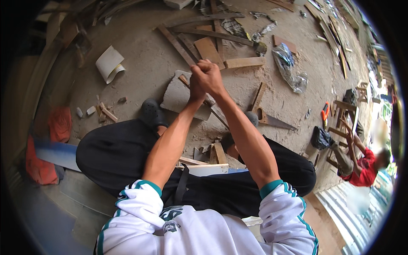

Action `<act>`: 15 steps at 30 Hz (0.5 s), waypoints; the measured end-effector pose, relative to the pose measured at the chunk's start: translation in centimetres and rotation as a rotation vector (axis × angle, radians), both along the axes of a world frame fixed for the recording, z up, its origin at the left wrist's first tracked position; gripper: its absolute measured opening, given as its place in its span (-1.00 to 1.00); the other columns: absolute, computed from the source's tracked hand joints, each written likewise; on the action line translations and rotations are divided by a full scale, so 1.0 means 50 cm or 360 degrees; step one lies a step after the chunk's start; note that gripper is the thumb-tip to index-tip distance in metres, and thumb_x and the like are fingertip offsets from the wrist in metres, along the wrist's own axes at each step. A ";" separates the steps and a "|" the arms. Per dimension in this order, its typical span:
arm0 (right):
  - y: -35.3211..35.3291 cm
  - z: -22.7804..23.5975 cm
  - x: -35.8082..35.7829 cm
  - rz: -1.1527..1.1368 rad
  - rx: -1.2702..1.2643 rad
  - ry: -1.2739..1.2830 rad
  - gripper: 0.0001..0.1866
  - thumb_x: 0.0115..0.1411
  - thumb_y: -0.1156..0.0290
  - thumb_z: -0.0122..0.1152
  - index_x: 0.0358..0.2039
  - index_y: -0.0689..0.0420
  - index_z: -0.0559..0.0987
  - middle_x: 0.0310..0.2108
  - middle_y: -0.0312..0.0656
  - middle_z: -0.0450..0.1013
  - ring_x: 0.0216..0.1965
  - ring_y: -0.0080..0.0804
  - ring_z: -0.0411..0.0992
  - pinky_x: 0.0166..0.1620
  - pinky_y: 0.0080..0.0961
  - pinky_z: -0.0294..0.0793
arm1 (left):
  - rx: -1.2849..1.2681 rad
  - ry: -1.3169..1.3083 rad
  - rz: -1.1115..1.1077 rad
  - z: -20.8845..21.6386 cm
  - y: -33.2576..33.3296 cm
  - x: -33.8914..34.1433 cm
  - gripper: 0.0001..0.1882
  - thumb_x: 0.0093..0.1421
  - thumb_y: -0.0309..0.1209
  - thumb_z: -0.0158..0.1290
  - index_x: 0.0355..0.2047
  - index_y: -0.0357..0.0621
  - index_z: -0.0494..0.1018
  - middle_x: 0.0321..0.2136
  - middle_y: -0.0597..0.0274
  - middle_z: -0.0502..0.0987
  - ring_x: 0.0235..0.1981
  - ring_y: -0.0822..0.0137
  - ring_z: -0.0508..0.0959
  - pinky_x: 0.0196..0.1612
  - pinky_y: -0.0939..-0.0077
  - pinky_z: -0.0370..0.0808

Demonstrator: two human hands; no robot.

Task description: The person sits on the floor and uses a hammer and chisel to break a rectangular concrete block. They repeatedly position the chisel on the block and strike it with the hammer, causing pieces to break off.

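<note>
My left hand (196, 88) and my right hand (208, 75) are clenched together in front of me, the right wrapped over the left. A thin wooden strip (219, 114) runs slantwise under them, and its end shows just left of the fists. Both hands appear closed around it, though the fingers hide the grip. Under the hands a grey flat slab (176, 95) lies on the dirt floor. My black shoes (151, 112) stand on either side of it. A hand saw (272, 121) lies on the ground to the right of my right forearm.
Loose planks and offcuts (208, 50) lie beyond the slab, with crumpled clear plastic (290, 68) and a curled white sheet (109, 63). At right a person in a red shirt (364, 169) works at a wooden frame (345, 114), near an orange-handled tool (325, 111) and a black bag (321, 138).
</note>
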State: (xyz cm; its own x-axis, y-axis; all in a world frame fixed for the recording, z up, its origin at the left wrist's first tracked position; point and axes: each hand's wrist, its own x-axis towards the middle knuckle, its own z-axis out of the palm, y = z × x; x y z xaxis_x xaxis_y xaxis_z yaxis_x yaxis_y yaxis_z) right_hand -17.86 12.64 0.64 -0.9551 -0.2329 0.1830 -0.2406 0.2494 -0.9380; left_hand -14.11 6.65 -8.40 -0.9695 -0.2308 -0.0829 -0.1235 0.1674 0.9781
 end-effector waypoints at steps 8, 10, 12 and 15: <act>0.059 0.011 -0.013 0.0196 -0.0044 -0.0355 -0.59 0.17 0.37 0.20 -0.66 0.32 0.28 -0.69 -0.21 0.10 -0.52 -0.46 0.12 -0.42 -0.42 0.17 | -0.0027 0.0168 0.0059 0.053 0.034 0.029 -0.75 0.32 -0.29 -0.15 -0.33 -0.23 0.39 -0.59 0.04 0.51 -0.46 0.15 0.59 -0.43 0.30 0.47; 0.059 0.018 -0.012 0.0303 -0.0002 -0.0324 -0.60 0.18 0.34 0.18 -0.64 0.31 0.27 -0.65 -0.18 0.12 -0.49 -0.42 0.15 -0.39 -0.41 0.20 | -0.0347 0.0542 -0.0117 0.038 0.009 0.039 -0.85 0.17 -0.45 -0.06 -0.30 -0.25 0.42 -0.44 -0.01 0.56 -0.37 0.04 0.61 -0.34 0.21 0.50; 0.061 0.030 0.000 0.0287 0.0077 -0.0291 -0.60 0.18 0.32 0.18 -0.63 0.30 0.27 -0.64 -0.17 0.14 -0.47 -0.38 0.17 -0.37 -0.39 0.22 | -0.0078 0.0318 -0.0302 0.045 -0.015 0.055 -0.82 0.09 -0.46 -0.02 -0.29 -0.25 0.44 -0.38 -0.02 0.57 -0.32 -0.01 0.61 -0.28 0.19 0.52; 0.065 0.045 0.018 0.0300 0.0234 -0.0227 -0.61 0.20 0.27 0.18 -0.59 0.29 0.33 -0.58 -0.14 0.21 -0.41 -0.28 0.23 -0.32 -0.37 0.25 | -0.0042 0.0227 -0.0571 0.012 -0.040 0.044 -0.68 0.03 -0.34 0.13 -0.20 -0.20 0.47 -0.31 -0.08 0.58 -0.19 -0.08 0.59 -0.18 0.16 0.53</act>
